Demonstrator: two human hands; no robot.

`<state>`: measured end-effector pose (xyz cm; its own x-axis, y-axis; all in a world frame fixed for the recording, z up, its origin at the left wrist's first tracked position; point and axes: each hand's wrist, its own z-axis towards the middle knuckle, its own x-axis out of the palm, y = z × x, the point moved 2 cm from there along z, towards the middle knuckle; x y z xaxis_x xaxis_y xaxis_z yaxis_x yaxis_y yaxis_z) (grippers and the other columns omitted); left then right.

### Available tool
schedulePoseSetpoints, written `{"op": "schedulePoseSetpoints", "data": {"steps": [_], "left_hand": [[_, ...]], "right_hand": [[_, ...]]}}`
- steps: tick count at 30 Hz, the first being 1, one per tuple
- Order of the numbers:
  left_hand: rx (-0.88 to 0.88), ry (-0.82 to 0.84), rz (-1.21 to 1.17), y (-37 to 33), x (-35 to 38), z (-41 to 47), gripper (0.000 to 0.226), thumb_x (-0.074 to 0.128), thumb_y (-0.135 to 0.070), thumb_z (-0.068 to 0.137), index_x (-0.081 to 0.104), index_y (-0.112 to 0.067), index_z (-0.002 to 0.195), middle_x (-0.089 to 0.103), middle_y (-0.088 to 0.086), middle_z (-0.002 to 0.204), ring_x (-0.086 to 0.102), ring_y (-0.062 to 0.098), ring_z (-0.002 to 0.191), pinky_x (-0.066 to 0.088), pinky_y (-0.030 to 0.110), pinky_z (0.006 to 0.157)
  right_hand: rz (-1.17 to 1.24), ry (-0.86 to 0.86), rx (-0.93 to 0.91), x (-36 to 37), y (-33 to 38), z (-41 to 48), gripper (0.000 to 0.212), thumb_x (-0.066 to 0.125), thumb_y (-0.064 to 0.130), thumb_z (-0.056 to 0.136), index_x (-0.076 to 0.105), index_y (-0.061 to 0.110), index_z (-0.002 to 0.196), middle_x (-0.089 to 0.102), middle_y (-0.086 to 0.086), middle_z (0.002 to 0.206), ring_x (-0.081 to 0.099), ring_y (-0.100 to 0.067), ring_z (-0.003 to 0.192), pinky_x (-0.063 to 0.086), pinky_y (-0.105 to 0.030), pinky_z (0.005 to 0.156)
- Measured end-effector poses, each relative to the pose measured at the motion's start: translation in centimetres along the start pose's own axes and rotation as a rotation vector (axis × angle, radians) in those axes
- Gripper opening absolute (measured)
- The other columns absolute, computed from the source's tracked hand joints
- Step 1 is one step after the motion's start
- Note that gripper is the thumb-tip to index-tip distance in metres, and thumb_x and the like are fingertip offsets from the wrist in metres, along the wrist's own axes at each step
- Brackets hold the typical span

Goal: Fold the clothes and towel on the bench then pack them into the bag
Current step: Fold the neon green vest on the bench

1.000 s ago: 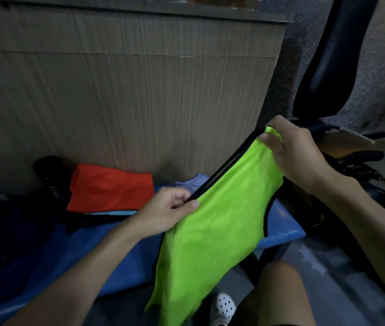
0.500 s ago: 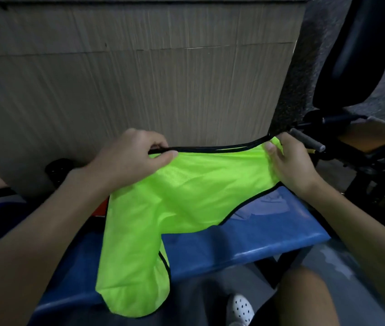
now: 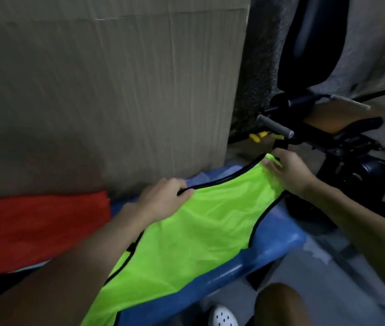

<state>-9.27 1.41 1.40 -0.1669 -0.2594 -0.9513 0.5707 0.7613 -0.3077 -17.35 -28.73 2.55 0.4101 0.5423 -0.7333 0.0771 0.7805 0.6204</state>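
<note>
A ribbed brown panel [image 3: 106, 90] stands upright behind the work area. The blue bench [image 3: 269, 252] runs along its foot and serves as the folding surface. The green vest [image 3: 198, 231], edged in black binding, is spread across the right part of the bench, with its lower end hanging over the front edge toward the person. Laid out flat like this, it gives a base for a fold. A red cloth [image 3: 43, 229] rests folded on the bench to the left of the vest, close to the panel. It is judged to be a finished item set clear of the working zone. The left hand [image 3: 163, 198] pinches the vest's black-bound top edge between thumb and curled fingers. The right hand [image 3: 287, 170] pinches the far-right corner of the same edge. Set well apart, the two grips hold the edge taut so that the fabric settles without wrinkles. A pale blue garment [image 3: 202, 177] shows just behind the vest's top edge, against the panel, and is judged to await folding. No bag can be identified in this view. Task stage: early, with the vest's first fold not yet made.
</note>
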Motion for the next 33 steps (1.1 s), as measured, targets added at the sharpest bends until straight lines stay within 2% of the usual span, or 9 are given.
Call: {"op": "schedulePoseSetpoints", "data": {"steps": [3,6,10,15,20,24,28,30,33], "left_hand": [[-0.024,-0.026,0.004,0.2,4.9,3.7,0.033,0.053,-0.045,0.097,0.057,-0.017,0.079,0.071,0.012,0.093,0.066,0.033,0.093,0.049,0.039,0.071],[-0.044,-0.051,0.053,1.3,8.5,6.8,0.033,0.051,-0.049,0.095,0.062,-0.018,0.097,0.073,0.011,0.096,0.067,0.035,0.096,0.052,0.042,0.075],[-0.04,-0.055,0.122,2.1,11.7,8.3,0.03,0.056,-0.046,0.095,0.063,-0.02,0.107,0.074,0.011,0.102,0.067,0.034,0.101,0.05,0.039,0.081],[-0.002,-0.06,0.212,1.5,12.3,8.6,0.031,0.053,-0.046,0.096,0.063,-0.02,0.11,0.072,0.007,0.108,0.065,0.031,0.106,0.043,0.037,0.087],[0.058,-0.154,0.088,2.2,9.8,5.6,0.04,0.043,-0.047,0.089,0.068,-0.021,0.104,0.064,0.001,0.101,0.061,0.027,0.099,0.045,0.042,0.088],[0.068,-0.192,-0.048,4.4,7.2,-0.2,0.032,0.043,-0.036,0.087,0.069,-0.017,0.09,0.063,0.001,0.093,0.06,0.025,0.091,0.047,0.039,0.084],[-0.055,-0.241,-0.123,8.9,6.0,-8.3,0.03,0.044,-0.033,0.083,0.068,-0.017,0.088,0.064,-0.001,0.089,0.062,0.025,0.086,0.051,0.044,0.08],[-0.138,-0.266,-0.1,10.9,5.6,-13.0,0.032,0.043,-0.034,0.083,0.069,-0.015,0.09,0.065,-0.001,0.091,0.061,0.025,0.089,0.046,0.04,0.083],[-0.315,-0.249,-0.022,13.9,5.4,-19.5,0.042,0.044,-0.045,0.081,0.071,-0.016,0.095,0.066,-0.001,0.102,0.063,0.027,0.097,0.05,0.042,0.084]], "right_hand": [[-0.049,0.029,0.056,2.1,-4.2,2.0,0.028,0.057,0.026,0.098,0.053,0.001,0.085,0.053,-0.012,0.074,0.05,-0.026,0.069,0.032,-0.035,0.057],[-0.033,0.069,0.171,4.9,-8.0,3.6,0.03,0.06,0.033,0.096,0.055,0.005,0.105,0.058,-0.011,0.09,0.056,-0.027,0.084,0.04,-0.037,0.068],[-0.022,0.253,0.28,9.5,-11.8,3.4,0.072,0.076,0.035,0.083,0.035,0.011,0.137,0.053,-0.005,0.118,0.052,-0.023,0.11,0.041,-0.03,0.087],[-0.307,0.241,0.323,11.6,-12.9,2.6,0.088,0.071,0.052,0.08,0.027,0.018,0.148,0.036,-0.009,0.146,0.034,-0.032,0.135,0.03,-0.052,0.108],[-0.416,0.079,0.094,10.9,-8.0,0.6,0.069,0.067,0.046,0.085,0.038,0.021,0.143,0.041,-0.008,0.137,0.035,-0.031,0.128,0.029,-0.047,0.103],[-0.245,0.196,-0.147,13.7,-0.6,-2.8,0.048,0.067,0.037,0.087,0.053,0.024,0.131,0.052,-0.001,0.127,0.043,-0.026,0.122,0.032,-0.04,0.096],[-0.035,0.348,-0.371,17.6,7.5,-8.0,0.027,0.062,0.031,0.086,0.065,0.021,0.111,0.064,0.0,0.107,0.056,-0.026,0.107,0.041,-0.04,0.09],[0.013,0.44,-0.484,19.9,10.7,-10.8,0.03,0.052,0.037,0.084,0.067,0.021,0.105,0.067,0.002,0.102,0.059,-0.023,0.1,0.045,-0.039,0.085],[-0.112,0.631,-0.579,23.1,13.2,-14.1,0.054,0.034,0.053,0.083,0.065,0.025,0.117,0.064,0.004,0.119,0.055,-0.02,0.112,0.04,-0.037,0.09]]}}
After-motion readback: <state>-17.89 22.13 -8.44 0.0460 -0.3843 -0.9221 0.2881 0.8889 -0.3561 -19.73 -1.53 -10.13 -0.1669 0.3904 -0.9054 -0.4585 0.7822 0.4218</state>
